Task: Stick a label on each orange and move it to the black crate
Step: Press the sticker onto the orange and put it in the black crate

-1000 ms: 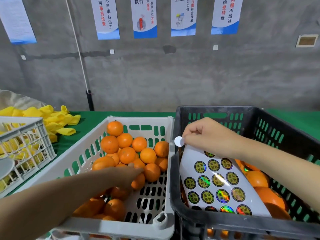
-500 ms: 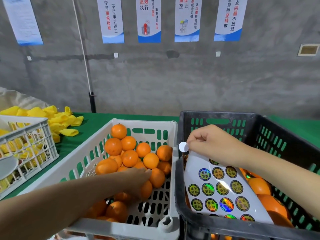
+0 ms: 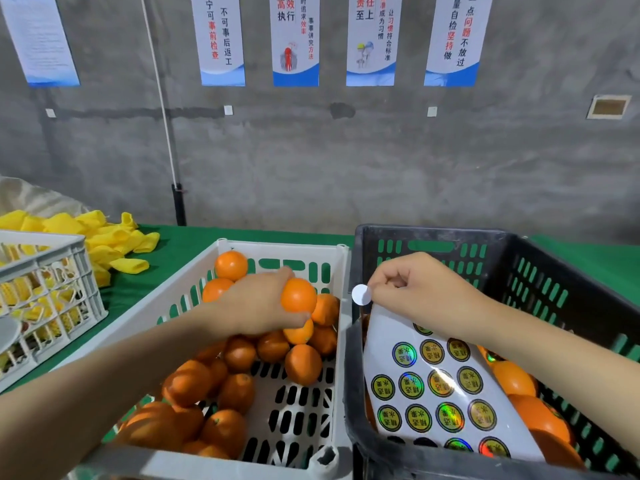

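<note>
1. The black slotted plastic crate (image 3: 433, 233) stands on the right, touching the white slotted plastic crate (image 3: 277, 245); its oranges are partly hidden under a glossy white sheet of round labels (image 3: 381, 327)
2. The left hand (image 3: 256, 306) grips one round orange (image 3: 298, 294) above the white crate's pile
3. The right hand (image 3: 415, 289) pinches a small round white-backed label (image 3: 360, 294) just right of that orange, apart from it; both hands seem equally near
4. The label's printed face is turned away

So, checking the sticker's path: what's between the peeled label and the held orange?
In the head view, just the adjoining walls of the white crate and the black crate.
</note>
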